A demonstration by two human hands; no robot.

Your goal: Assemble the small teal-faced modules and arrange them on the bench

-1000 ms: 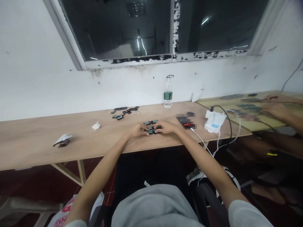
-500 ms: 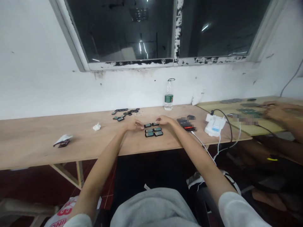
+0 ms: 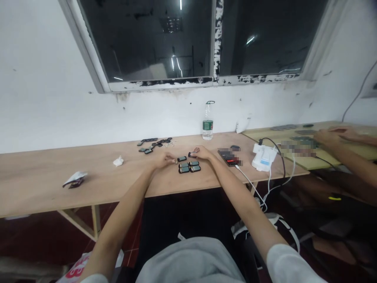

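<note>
Several small dark-framed pieces with grey-green faces lie in short rows on the wooden table [image 3: 100, 188]. One piece [image 3: 182, 158] sits at the back of the group, between my hands; others, such as a front piece [image 3: 184, 169], lie nearer the edge. My right hand [image 3: 201, 152] grips a similar dark piece [image 3: 192, 154], which is tilted. Left of the group, my left hand [image 3: 166, 160] has its fingers together around something small I cannot make out. Behind it lies a loose pile of dark pieces [image 3: 148, 149] with tiny light bits [image 3: 173, 142].
A water bottle [image 3: 207, 125] stands by the wall. To the right are a phone [image 3: 229, 158], a white power strip [image 3: 263, 157] and cables. Another person's hands [image 3: 332, 137] work over the far right table. Crumpled tissue [image 3: 118, 161] and a wrapper [image 3: 75, 180] lie left.
The piece at the back right of the group is now tilted in my right hand. My left hand has shifted only slightly, and the whole view has moved a little.
</note>
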